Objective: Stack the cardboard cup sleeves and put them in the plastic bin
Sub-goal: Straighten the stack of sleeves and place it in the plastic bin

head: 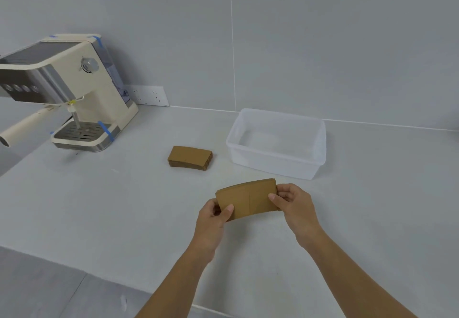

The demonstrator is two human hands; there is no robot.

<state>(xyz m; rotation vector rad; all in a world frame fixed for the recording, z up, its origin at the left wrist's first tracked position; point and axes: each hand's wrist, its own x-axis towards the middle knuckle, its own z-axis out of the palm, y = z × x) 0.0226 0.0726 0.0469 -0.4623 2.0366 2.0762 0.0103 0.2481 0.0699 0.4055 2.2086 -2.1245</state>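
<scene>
A stack of flat brown cardboard cup sleeves [248, 199] is held just above the counter between both hands. My left hand [214, 221] grips its left end, thumb on top. My right hand [294, 206] pinches its right end. A second stack of brown sleeves [190, 157] lies on the counter farther back and to the left, apart from both hands. The clear plastic bin [315, 153] stands to the back right with nothing visible inside it.
A cream espresso machine [82, 91] with blue tape strips stands at the back left, its handle [19, 129] jutting toward the left edge. A wall socket [149, 95] sits behind it. The grey counter [99, 206] ends at a front edge near the lower left.
</scene>
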